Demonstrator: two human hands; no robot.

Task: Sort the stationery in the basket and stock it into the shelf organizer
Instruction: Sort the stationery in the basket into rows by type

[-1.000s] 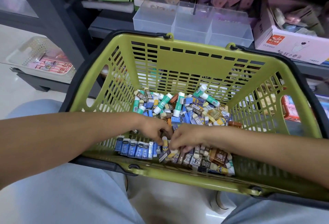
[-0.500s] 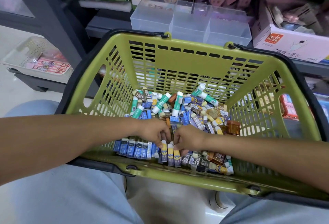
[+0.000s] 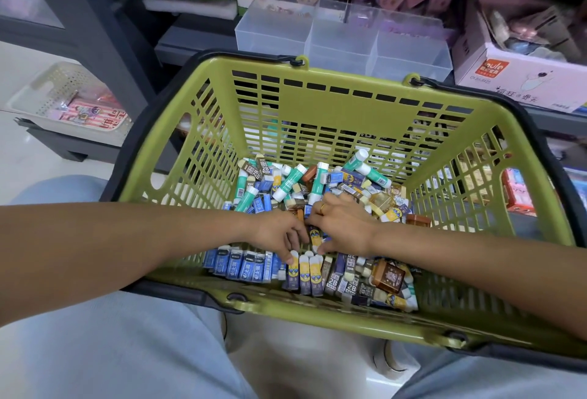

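A green basket point(image 3: 317, 106) rests on my lap, holding a loose pile of erasers and green-and-white glue sticks point(image 3: 289, 181). Along its near wall stand a row of blue erasers point(image 3: 241, 267) and a row of navy-and-yellow erasers point(image 3: 305, 275). My left hand point(image 3: 279, 233) reaches down with its fingertips on the tops of the navy-and-yellow row. My right hand point(image 3: 341, 224) lies spread over the pile, thumb pointing at the row. One navy-and-yellow eraser point(image 3: 315, 236) sits between the two hands, touching both. The clear shelf organizer point(image 3: 343, 40) stands behind the basket.
2B erasers point(image 3: 349, 284) and a brown eraser point(image 3: 389, 276) lie at the near right of the basket. A pink-and-white box point(image 3: 521, 81) sits right of the organizer. A white perforated tray point(image 3: 63, 103) stands low at the left.
My right hand has moved up from the row onto the loose pile with its fingers spread. My left hand has stayed at the navy-and-yellow row.
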